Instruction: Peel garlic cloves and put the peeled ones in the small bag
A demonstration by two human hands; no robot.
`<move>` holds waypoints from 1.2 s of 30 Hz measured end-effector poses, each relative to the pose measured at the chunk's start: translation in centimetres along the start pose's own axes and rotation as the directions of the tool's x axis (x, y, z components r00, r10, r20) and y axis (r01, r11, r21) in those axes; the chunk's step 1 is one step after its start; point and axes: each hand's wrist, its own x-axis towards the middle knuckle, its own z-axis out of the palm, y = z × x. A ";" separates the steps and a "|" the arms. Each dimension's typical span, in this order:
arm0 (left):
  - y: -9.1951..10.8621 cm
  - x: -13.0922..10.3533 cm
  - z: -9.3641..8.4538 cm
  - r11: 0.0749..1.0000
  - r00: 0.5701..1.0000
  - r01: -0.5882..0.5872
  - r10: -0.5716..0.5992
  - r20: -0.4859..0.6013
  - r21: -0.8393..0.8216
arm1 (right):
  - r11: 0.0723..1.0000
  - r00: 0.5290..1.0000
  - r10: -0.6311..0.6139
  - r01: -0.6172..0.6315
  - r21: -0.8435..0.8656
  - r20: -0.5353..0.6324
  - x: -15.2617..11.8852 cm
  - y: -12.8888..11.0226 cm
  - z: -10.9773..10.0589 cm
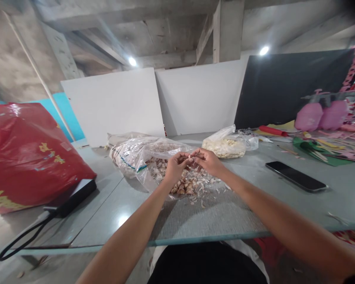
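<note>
My left hand and my right hand meet above the table, both with fingers pinched on one small pale garlic clove. The fingertips cover most of it. Below them lies a heap of brownish unpeeled garlic cloves, with loose white garlic skins scattered to its right. Behind the left hand a large clear plastic bag lies on its side, its mouth spread toward the heap, with more garlic and skins inside. Beyond the right hand sits a clear bag of pale peeled cloves.
A black phone lies flat on the grey table at right. At left stand a big red bag and a black power bank with a cable. Pink bottles and craft scraps crowd the far right. White boards line the back.
</note>
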 end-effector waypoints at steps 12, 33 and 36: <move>0.7 -0.3 -1.2 0.794 0.974 -0.226 0.193 0.118 0.565 | 0.984 0.995 0.032 -0.015 -0.176 0.098 0.0 -0.4 -1.1; -0.3 0.1 -1.9 0.797 0.967 -0.246 0.160 0.201 0.551 | 0.910 0.983 -0.143 0.178 -0.374 0.118 0.2 -0.5 -1.4; -0.3 0.1 -2.1 0.800 0.967 -0.243 0.154 0.204 0.549 | 0.920 0.988 -0.110 0.142 -0.364 0.105 0.2 -0.6 -1.3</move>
